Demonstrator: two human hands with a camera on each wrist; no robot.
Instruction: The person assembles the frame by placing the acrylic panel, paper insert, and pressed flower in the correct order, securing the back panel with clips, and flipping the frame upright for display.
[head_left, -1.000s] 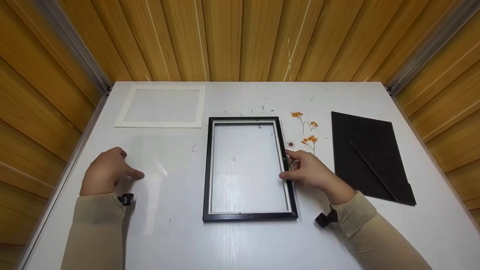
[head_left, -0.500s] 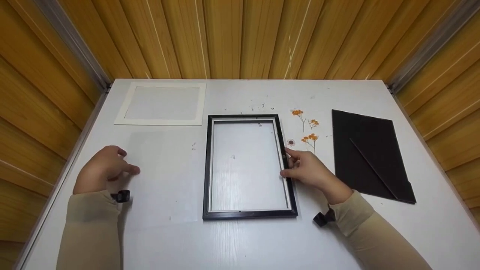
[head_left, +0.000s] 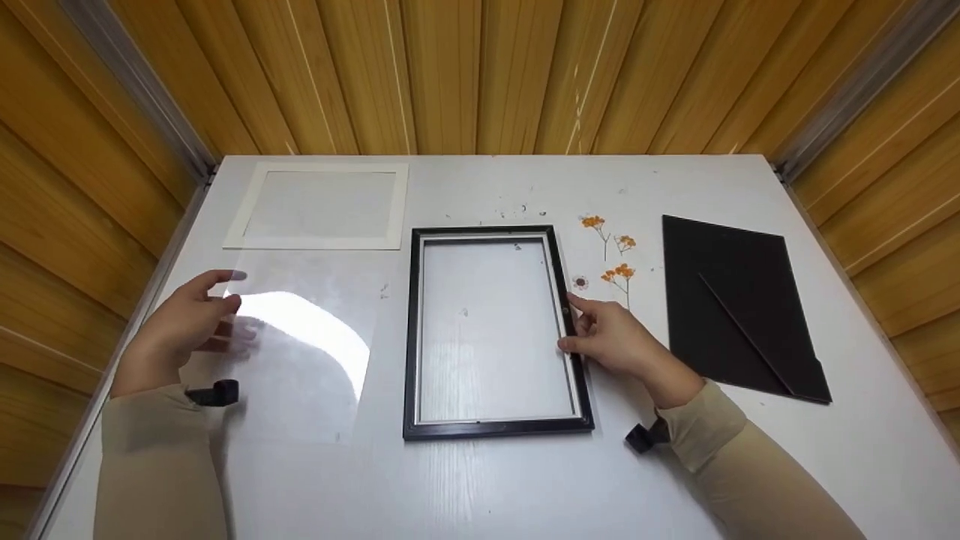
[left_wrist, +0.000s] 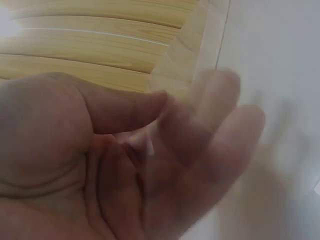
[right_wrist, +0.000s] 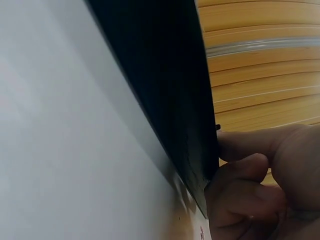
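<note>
Head view: white counter (head_left: 465,495) before a wall of wood-look planks (head_left: 442,75); items listed from left to right.

Item, left hand (head_left: 184,319): at the left, pinching the left edge of a clear sheet between thumb and fingers; some fingers show through the material. Left-wrist view agrees, though the fingertips there are blurred.

Item, clear sheet (head_left: 304,337): transparent, a broad curved glare across it; located left of the frame and on the near side of the white mat. Its lower outline is faint; how much of it touches the counter cannot be told.

Item, white mat (head_left: 319,243): rectangular border with a cut-out window, lying flat at far left.

Item, picture frame (head_left: 412,330): black, with a pale inner lip, its long sides running near to far, at the centre.

Item, right hand (head_left: 619,337): pinching the frame's right side, thumb over the inner edge, other fingers curled at the outer face.

Item, orange sprigs (head_left: 621,274): three, thin-stemmed, right of the frame toward the far side; a small pale flower (head_left: 580,282) with a dark centre lies just beside the frame.

Item, black board (head_left: 739,300): far right, set askew, a slanting strip across its face.
</note>
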